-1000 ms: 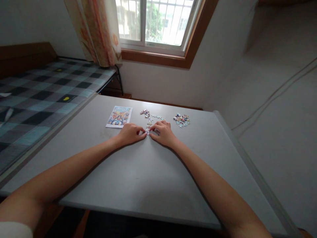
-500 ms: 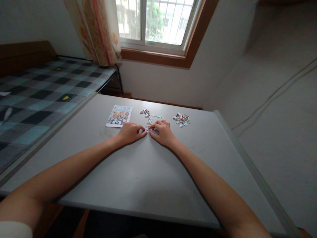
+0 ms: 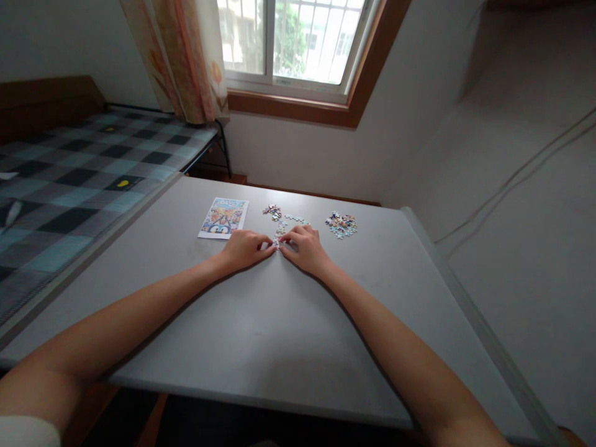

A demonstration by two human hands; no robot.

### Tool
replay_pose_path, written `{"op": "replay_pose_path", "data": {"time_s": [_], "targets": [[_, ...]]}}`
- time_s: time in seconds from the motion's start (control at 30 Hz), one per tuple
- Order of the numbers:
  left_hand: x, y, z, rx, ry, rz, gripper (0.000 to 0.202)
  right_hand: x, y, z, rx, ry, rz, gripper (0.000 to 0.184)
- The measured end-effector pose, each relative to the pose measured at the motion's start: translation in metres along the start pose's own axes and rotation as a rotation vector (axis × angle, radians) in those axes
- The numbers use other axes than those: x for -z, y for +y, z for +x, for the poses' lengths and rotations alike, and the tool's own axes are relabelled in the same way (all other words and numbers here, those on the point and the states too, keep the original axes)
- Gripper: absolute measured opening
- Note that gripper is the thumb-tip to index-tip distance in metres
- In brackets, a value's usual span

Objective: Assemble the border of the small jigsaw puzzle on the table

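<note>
My left hand (image 3: 249,249) and my right hand (image 3: 302,248) meet over a strip of joined jigsaw puzzle pieces (image 3: 280,230) on the table. Thumb and forefinger of each hand pinch at the strip's near end, where the fingertips partly cover small puzzle pieces (image 3: 276,244). Beyond my hands, a short row of joined pieces (image 3: 297,219) runs off to the right. A small heap of loose pieces (image 3: 272,212) lies behind the strip, and a larger heap (image 3: 341,225) is right of my right hand. Left of them lies a printed picture sheet (image 3: 224,217), near my left hand.
The grey-white table (image 3: 261,347) has raised side edges. A bed with a checked cover (image 3: 116,152) stands along its left side. Behind are a curtain (image 3: 186,62) and a barred window (image 3: 298,43). A cable (image 3: 507,186) hangs along the right wall.
Hardly anything differs; both hands stay at the near end of the strip, with only a slight shift of the fingertips. The heaps and the picture sheet lie as before.
</note>
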State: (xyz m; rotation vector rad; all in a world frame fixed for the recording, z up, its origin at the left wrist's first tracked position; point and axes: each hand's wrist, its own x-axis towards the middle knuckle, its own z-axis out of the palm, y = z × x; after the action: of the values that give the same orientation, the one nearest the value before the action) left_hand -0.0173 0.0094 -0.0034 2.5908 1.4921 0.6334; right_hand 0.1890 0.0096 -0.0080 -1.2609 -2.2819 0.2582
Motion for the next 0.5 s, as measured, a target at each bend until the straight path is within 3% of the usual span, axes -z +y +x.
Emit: {"op": "replay_pose_path", "data": {"time_s": [0.5], "targets": [[-0.0021,-0.0016,0.0001,-0.021,0.012,0.019,0.03,0.001,-0.0024,-0.0005,-0.003,-0.006,0.002,0.017]]}}
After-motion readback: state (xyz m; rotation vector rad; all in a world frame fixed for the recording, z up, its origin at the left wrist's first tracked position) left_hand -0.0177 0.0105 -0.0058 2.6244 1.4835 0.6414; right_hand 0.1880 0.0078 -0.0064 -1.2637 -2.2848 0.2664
